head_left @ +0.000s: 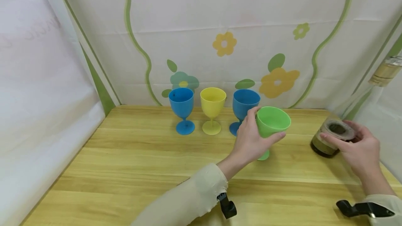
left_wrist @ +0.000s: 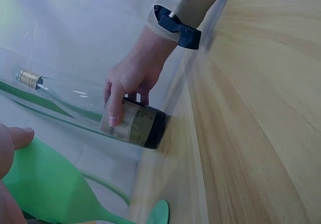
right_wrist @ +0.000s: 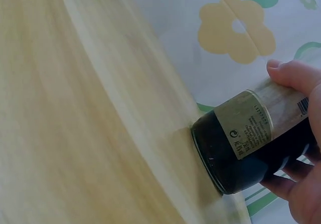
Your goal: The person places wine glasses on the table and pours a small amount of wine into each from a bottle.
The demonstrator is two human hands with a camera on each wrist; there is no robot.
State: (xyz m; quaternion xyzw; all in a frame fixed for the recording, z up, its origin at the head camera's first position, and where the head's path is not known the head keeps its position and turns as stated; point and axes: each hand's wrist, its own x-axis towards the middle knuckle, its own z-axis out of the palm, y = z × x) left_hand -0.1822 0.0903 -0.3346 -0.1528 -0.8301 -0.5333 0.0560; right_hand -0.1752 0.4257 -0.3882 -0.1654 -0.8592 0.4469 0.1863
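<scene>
My left hand point(head_left: 253, 136) grips a green plastic goblet point(head_left: 273, 119) round its bowl, thumb on the near side and fingers on the far side. In the left wrist view the goblet point(left_wrist: 55, 184) shows its stem and round foot close to the tabletop. On the right, my right hand point(head_left: 362, 147) holds a clear glass bottle point(head_left: 325, 145) low on its body. Dark contents and a printed label show on the bottle point(right_wrist: 243, 128) in the right wrist view, its base right at the table. The bottle's neck, with a gold band, leans away to the upper right.
A blue goblet point(head_left: 181, 105), a yellow goblet point(head_left: 213, 105) and another blue goblet point(head_left: 245, 101) stand in a row along the back of the wooden table point(head_left: 125, 170). My left hand partly hides the right-hand blue one. A flower-print cloth point(head_left: 194, 55) hangs behind.
</scene>
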